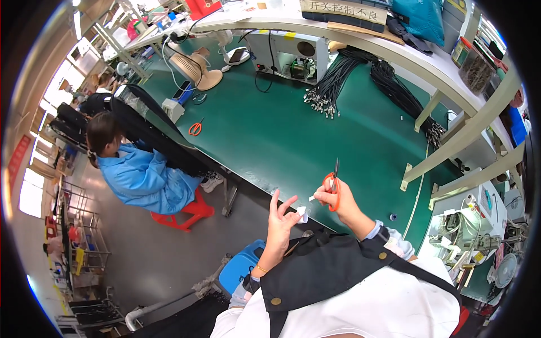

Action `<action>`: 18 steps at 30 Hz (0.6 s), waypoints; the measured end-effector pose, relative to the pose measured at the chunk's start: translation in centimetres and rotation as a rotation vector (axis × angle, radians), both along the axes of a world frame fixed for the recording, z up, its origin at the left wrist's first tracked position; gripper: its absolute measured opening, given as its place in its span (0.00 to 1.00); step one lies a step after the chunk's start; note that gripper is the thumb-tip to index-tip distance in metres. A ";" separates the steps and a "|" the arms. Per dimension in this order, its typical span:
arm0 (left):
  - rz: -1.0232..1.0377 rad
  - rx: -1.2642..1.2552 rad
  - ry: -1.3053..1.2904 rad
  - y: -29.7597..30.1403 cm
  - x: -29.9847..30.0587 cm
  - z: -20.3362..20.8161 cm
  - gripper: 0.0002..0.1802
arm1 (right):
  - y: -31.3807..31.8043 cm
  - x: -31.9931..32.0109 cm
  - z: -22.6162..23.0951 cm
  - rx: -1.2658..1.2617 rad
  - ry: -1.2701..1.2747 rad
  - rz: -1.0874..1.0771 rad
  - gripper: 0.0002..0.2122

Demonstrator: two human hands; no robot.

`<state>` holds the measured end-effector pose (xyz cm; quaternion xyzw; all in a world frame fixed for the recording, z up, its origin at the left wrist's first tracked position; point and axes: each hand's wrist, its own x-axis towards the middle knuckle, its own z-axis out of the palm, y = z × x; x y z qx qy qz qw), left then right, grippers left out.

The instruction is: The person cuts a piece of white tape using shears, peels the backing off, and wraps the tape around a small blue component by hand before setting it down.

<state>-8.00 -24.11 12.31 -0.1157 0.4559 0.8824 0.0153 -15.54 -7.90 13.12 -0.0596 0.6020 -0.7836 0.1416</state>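
Observation:
At the front edge of the green table (253, 152), my left hand (280, 226) pinches a small crumpled white piece (303, 214), perhaps paper or tape, between thumb and finger. Its other fingers point upward. My right hand (345, 201), just to the right, has orange-handled scissors (337, 197) hooked in it, blades pointing away from me. A tiny white strip (311, 198) sticks out from the right fingertips toward the left hand. The two hands are close but apart.
Bundles of black cables (341, 76) lie at the back of the table. Farther left are another pair of orange scissors (195, 128), a beige fan (194, 67) and a grey metal box (293, 53). A person in blue (143, 177) sits on a red stool (197, 211) at left.

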 end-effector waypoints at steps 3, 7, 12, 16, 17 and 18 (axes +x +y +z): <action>0.057 -0.087 0.041 -0.1 0.1 0.3 0.48 | 0.4 -0.2 1.2 -0.174 -0.304 0.201 0.15; 0.133 -0.138 0.064 0.3 0.4 1.1 0.47 | -0.5 0.4 1.7 -0.060 -0.288 0.344 0.15; 0.145 -0.156 0.095 0.4 0.3 1.2 0.46 | -1.0 0.4 2.1 -0.021 -0.194 0.321 0.16; 0.147 -0.171 0.097 0.5 0.2 1.5 0.46 | -0.9 0.2 2.0 0.002 -0.151 0.344 0.17; 0.147 -0.176 0.097 0.5 0.1 1.5 0.46 | -0.9 0.2 2.0 0.004 -0.145 0.350 0.17; 0.146 -0.181 0.097 0.5 0.1 1.6 0.46 | -0.9 0.1 2.0 0.006 -0.140 0.355 0.18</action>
